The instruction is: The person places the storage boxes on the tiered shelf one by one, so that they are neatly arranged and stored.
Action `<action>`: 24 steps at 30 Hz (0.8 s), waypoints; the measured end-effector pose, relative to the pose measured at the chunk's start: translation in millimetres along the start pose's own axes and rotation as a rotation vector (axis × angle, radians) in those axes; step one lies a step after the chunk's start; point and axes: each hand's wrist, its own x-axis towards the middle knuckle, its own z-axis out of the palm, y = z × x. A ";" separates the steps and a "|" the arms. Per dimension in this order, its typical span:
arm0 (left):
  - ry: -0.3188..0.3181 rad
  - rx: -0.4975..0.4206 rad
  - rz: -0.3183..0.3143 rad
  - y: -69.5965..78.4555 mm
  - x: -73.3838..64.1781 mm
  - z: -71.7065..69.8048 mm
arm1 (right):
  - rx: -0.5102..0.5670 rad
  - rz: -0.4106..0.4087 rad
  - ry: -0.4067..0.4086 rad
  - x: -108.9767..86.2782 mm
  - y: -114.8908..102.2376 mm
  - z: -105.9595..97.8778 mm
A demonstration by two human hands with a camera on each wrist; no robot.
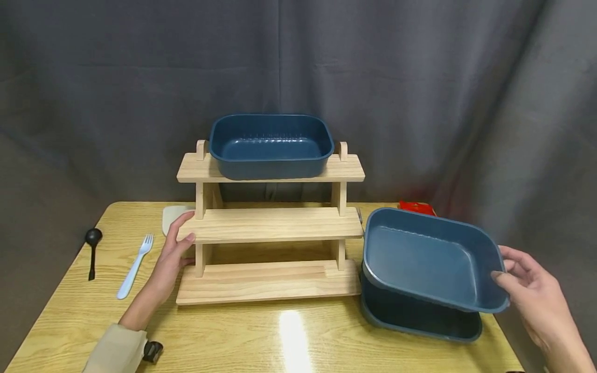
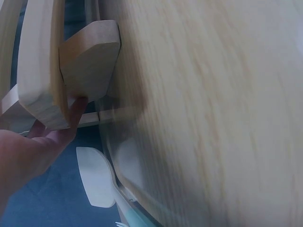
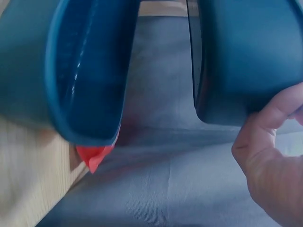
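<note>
A three-tier wooden shelf rack point(image 1: 270, 225) stands on the table. My left hand point(image 1: 170, 261) grips the left end of its middle board, thumb in front and fingers round the end; the left wrist view shows this hand point(image 2: 40, 146) at the board's end. On the top tier sits a dark blue rectangular basin point(image 1: 272, 170). With my right hand point(image 1: 531, 290) I pinch the right edge of a second blue basin point(image 1: 420, 259), tilted with its inside toward me. Below it a third basin point(image 1: 420, 321) rests on the table; the right wrist view shows a gap between these two.
On the left of the table point(image 1: 224, 336) lie a black ladle point(image 1: 93, 238) and a pale blue fork point(image 1: 135, 267). A white spatula point(image 2: 97, 177) lies behind my left hand. A red packet point(image 1: 416, 208) is at the back right, and a grey curtain point(image 1: 396, 93) hangs behind.
</note>
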 end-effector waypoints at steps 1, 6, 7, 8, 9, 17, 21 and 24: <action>0.000 -0.001 -0.002 -0.1 0.0 0.0 | 0.040 -0.002 0.001 0.6 -0.9 0.5; -0.001 -0.002 -0.007 -0.3 0.3 0.0 | 0.153 -0.038 -0.002 4.3 -7.3 4.3; -0.001 -0.002 -0.006 -0.5 0.3 0.0 | 0.175 -0.047 -0.002 4.3 -8.2 5.7; -0.002 -0.002 -0.006 -0.8 0.3 0.1 | 0.183 -0.054 0.011 4.7 -9.5 7.5; -0.003 0.001 -0.002 -1.0 0.3 0.1 | 0.194 -0.061 0.019 4.9 -10.6 9.7; -0.015 -0.003 0.000 -1.0 -0.3 -2.4 | 0.207 -0.037 0.045 5.4 -19.8 28.1; -0.030 -0.008 -0.006 0.8 0.4 -4.2 | 0.252 -0.013 0.032 2.9 -24.5 36.3; -0.036 -0.007 -0.013 0.5 0.6 -4.3 | 0.296 -0.005 0.014 0.4 -28.3 43.1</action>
